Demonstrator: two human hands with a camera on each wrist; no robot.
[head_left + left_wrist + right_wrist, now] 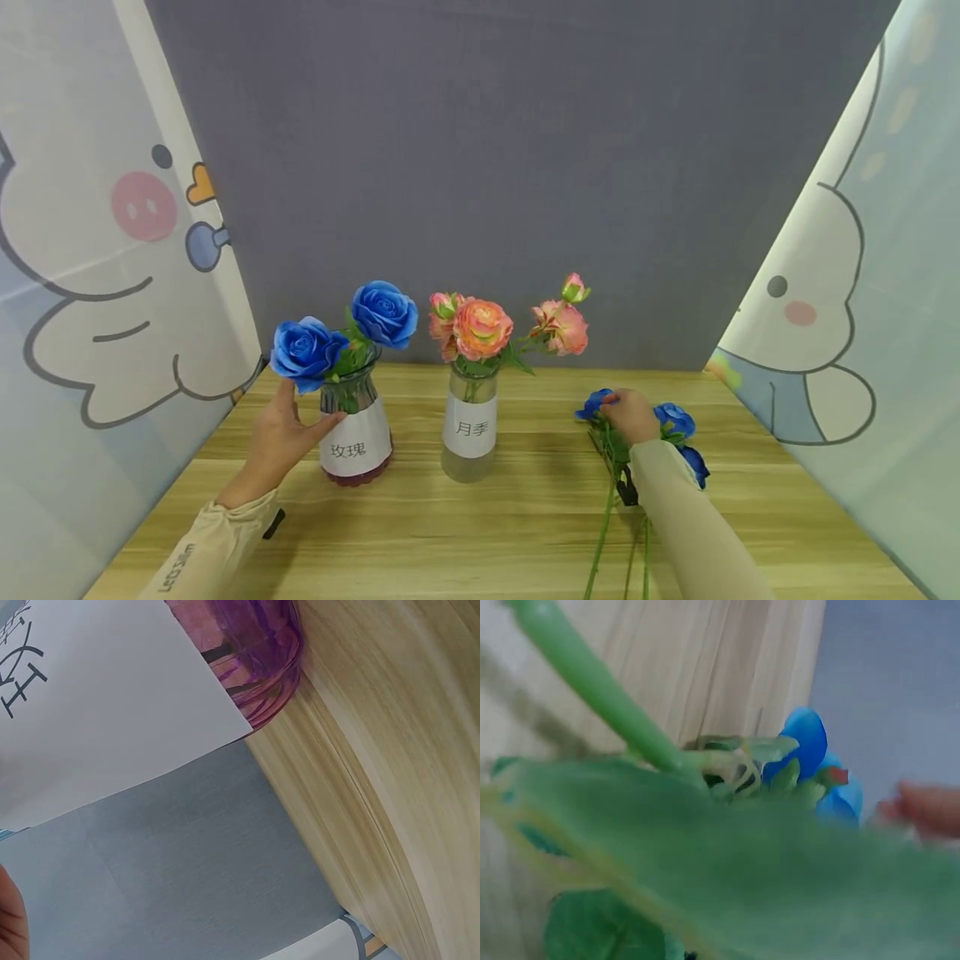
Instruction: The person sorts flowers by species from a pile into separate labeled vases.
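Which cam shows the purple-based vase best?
Head: the purple-based vase is nearly whole there, label readable. Left wrist catches only part of its purple base and label; right wrist doesn't show it.

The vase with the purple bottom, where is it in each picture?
Head: the vase stands left of centre, beside the left hand.
Left wrist: at the top left, cut off by the edge; its white label and purple bottom show.
Right wrist: not in it.
Shared landmark: the wood-grain table, which shows in all three.
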